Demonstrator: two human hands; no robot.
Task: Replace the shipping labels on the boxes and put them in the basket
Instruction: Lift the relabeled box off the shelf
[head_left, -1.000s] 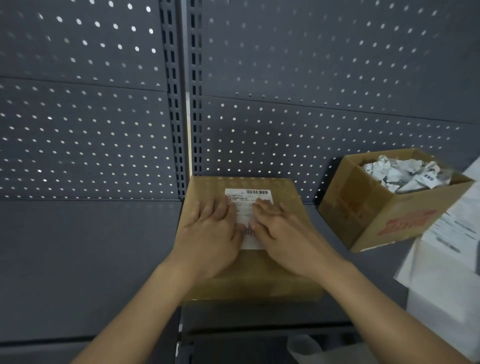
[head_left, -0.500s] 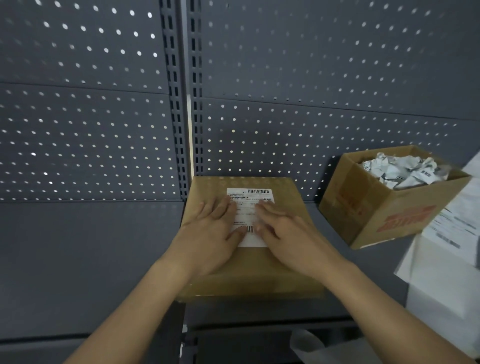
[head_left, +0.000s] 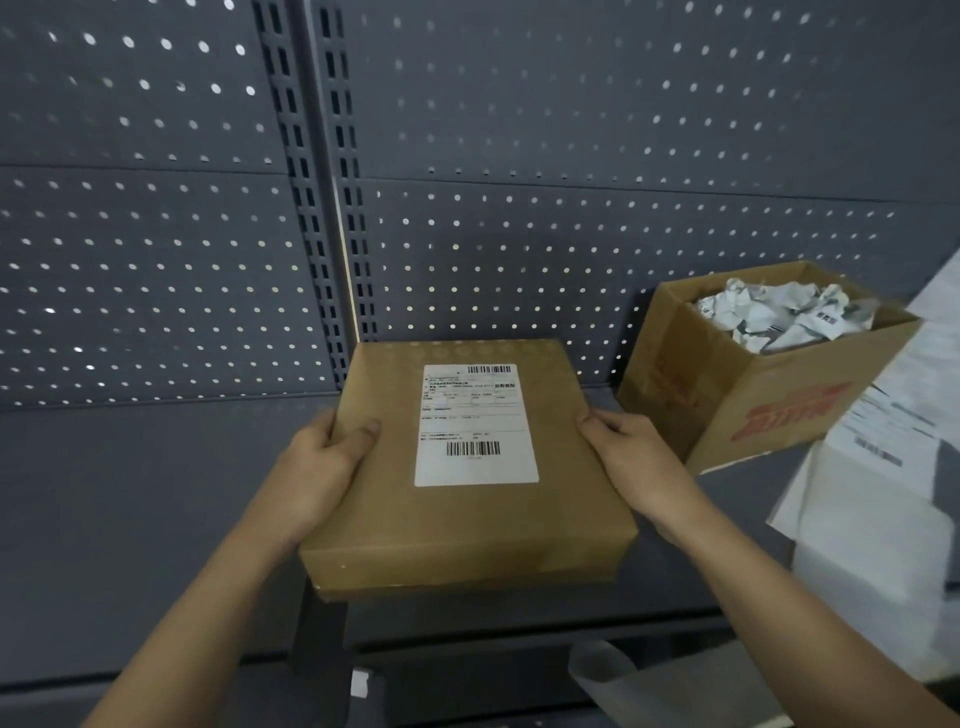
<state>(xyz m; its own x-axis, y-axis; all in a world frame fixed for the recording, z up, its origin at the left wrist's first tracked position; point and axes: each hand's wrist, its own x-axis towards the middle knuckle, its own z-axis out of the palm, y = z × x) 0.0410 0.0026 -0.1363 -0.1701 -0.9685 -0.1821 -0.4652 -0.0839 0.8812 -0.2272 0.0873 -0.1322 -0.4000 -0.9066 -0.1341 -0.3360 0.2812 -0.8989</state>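
Observation:
A flat brown cardboard box (head_left: 467, 525) lies on the dark grey shelf (head_left: 130, 519) in the middle of the view. A white shipping label (head_left: 475, 423) with barcodes is stuck flat on its top. My left hand (head_left: 322, 467) grips the box's left side, thumb on the top face. My right hand (head_left: 631, 460) grips the right side, thumb at the top edge. No basket is in view.
An open cardboard box (head_left: 769, 400) filled with crumpled label papers stands at the right against the perforated back wall (head_left: 571, 234). White label sheets (head_left: 893, 441) lie on a white surface at the far right. A translucent backing strip (head_left: 618, 680) shows at the bottom.
Both hands left the label, where they were pressing it flat, and moved out to the box's left and right sides, gripping it. The label is now fully uncovered.

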